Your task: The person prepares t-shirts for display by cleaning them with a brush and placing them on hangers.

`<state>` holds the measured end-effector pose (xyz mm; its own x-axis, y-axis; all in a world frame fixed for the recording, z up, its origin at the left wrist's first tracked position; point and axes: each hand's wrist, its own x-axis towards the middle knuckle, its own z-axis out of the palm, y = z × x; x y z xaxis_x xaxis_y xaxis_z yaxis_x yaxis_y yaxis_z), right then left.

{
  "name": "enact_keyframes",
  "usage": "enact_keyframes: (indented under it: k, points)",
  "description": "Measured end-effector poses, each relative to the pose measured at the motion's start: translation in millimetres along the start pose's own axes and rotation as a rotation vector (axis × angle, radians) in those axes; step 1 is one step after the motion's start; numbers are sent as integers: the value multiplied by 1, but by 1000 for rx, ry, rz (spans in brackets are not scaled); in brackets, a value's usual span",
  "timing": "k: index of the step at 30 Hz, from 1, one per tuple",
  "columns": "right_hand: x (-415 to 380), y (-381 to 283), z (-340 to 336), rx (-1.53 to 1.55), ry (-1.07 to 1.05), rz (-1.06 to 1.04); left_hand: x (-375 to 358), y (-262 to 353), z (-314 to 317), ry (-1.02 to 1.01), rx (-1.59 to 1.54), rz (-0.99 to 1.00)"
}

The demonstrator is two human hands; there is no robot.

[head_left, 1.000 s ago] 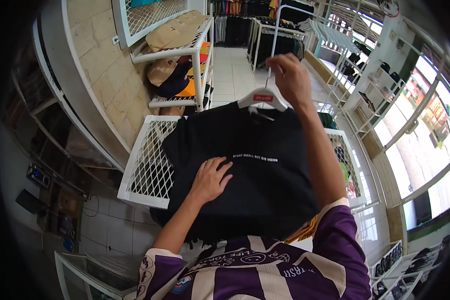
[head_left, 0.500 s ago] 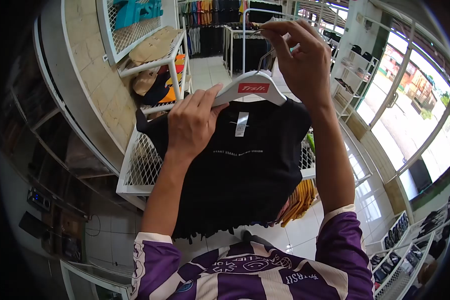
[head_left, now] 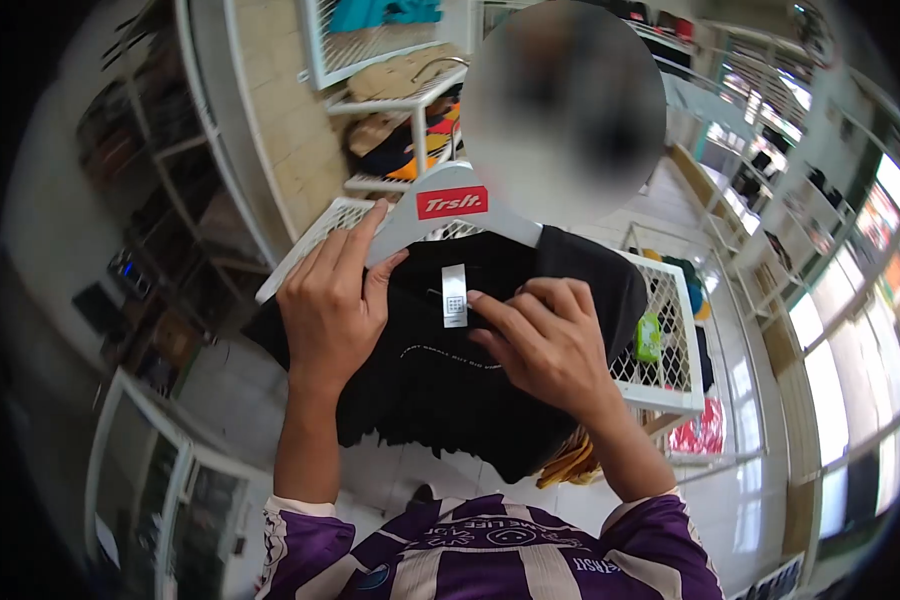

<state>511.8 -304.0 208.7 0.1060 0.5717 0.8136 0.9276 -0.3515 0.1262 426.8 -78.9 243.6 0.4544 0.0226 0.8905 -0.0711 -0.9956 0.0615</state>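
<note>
A black T-shirt (head_left: 410, 370) hangs on a light grey hanger (head_left: 518, 228) with a red Trslt. label (head_left: 452, 203). My left hand (head_left: 338, 290) is closed around the hanger's left arm and the shirt's shoulder. At the shirt's neck lies a white tag (head_left: 454, 293) with a small printed square. My right hand (head_left: 550, 345) has curled fingers at the tag's right edge, the index fingertip touching it and the thumb lower on the cloth. A line of small pale print crosses the chest, partly covered by my right hand.
A white mesh-topped rack (head_left: 685, 335) stands behind the shirt, with a bright green item (head_left: 648, 338) on it. White shelves (head_left: 380, 103) with folded clothes are at the upper left. Yellow-brown garments (head_left: 572, 462) hang below. A round blur covers the top middle.
My right hand has let go of the hanger's hook and come down to the neck tag. My left hand stays on the hanger. The view has turned and the shirt is tilted.
</note>
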Motion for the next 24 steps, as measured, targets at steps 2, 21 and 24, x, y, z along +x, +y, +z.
enact_keyframes:
  k: [2, 21, 24]
  points:
    - [-21, 6, -10, 124, -45, -61, -23, 24, -10, -30, 85, -99]
    - [-77, 54, -75, 449, -93, 131, -75, 182, -128, -27, 335, -345]
    - [-95, 63, -79, 506, 36, 110, -66, 192, -113, -125, 280, -312]
